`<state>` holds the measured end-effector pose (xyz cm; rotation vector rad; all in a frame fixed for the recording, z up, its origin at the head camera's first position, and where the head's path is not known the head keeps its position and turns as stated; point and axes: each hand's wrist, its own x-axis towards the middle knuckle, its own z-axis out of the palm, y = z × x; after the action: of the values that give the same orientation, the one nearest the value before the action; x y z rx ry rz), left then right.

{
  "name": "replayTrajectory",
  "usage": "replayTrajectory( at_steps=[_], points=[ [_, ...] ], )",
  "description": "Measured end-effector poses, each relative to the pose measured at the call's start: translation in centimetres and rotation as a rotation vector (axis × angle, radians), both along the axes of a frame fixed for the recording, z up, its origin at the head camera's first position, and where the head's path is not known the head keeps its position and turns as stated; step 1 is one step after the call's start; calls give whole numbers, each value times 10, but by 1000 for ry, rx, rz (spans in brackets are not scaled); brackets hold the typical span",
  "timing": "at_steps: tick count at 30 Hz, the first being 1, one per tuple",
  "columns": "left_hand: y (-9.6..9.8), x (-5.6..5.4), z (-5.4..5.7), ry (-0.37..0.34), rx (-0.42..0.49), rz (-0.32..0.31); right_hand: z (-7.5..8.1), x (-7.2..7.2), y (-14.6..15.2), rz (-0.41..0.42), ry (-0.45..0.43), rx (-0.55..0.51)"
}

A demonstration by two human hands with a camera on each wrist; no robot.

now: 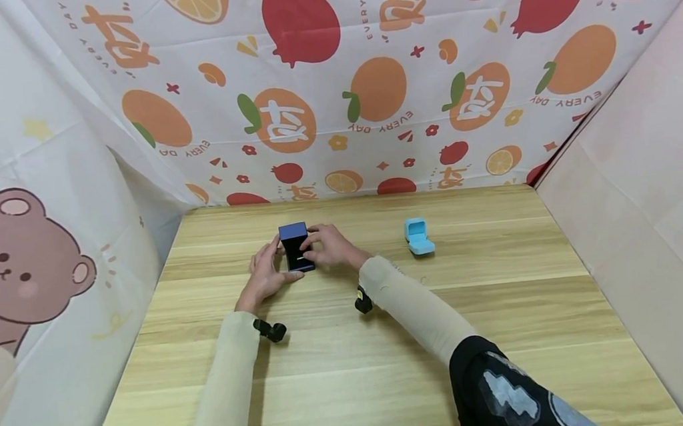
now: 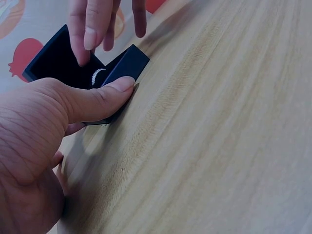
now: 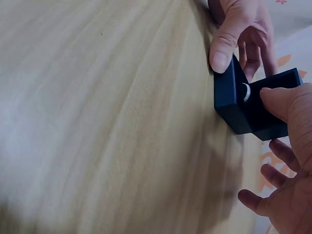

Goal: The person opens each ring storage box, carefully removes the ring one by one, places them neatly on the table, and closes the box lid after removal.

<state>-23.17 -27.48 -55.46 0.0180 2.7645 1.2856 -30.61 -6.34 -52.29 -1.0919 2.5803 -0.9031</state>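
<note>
A dark blue ring box (image 1: 293, 232) stands on the table with its lid raised. Inside, a pale sparkling ring (image 3: 247, 92) is set in the black lining. My left hand (image 1: 267, 278) grips the box from the left, thumb (image 2: 109, 95) along the front of its lower half. From the right, my right hand (image 1: 332, 248) reaches in, one digit (image 3: 278, 101) in front of the lid's lining and close to the ring. Its other visible fingers (image 3: 275, 174) are spread apart outside the box, with nothing between them.
A light blue ring box (image 1: 419, 237) stands open farther right on the wooden table (image 1: 355, 386). A fruit-print cloth (image 1: 332, 93) hangs along the table's far edge. White cloth with a bear picture (image 1: 26, 264) covers the left side; a plain pale sheet (image 1: 639, 169) covers the right.
</note>
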Motion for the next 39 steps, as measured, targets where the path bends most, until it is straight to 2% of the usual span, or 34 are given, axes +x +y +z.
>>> replayTrajectory(
  at_steps=[11, 26, 39],
  points=[
    [1, 1, 2, -12, 11, 10, -5, 6, -6, -72, 3, -15],
    [1, 2, 0, -13, -17, 8, -15, 14, -9, -149, 30, 38],
    [-1, -2, 0, 0, -26, -4, -10, 16, -12, -181, 36, 46]
  ],
)
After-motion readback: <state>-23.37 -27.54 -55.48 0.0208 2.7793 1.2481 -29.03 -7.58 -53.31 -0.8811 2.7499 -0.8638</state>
